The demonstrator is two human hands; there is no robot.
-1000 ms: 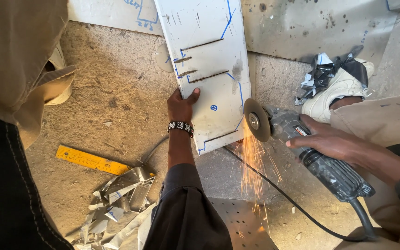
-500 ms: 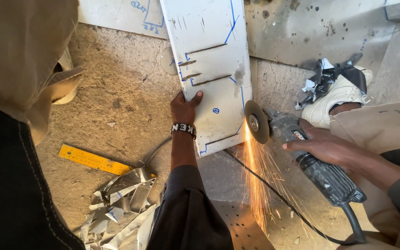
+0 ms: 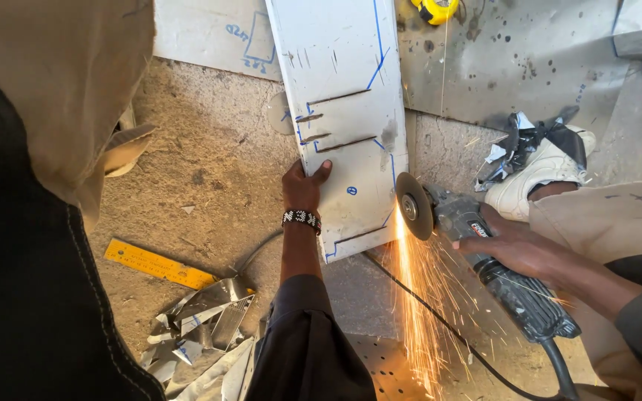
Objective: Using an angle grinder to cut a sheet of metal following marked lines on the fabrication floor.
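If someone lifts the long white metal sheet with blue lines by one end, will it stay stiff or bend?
The long white metal sheet with blue lines looks thin, so it would probably flex somewhat. Several slots already cut in from its left edge likely weaken it there. The left hand presses it flat while the grey angle grinder cuts, suggesting it shifts or vibrates easily. Cut edges are likely sharp.

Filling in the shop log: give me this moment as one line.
left hand pressing metal sheet | right hand gripping angle grinder | disc at sheet's right edge | sparks falling
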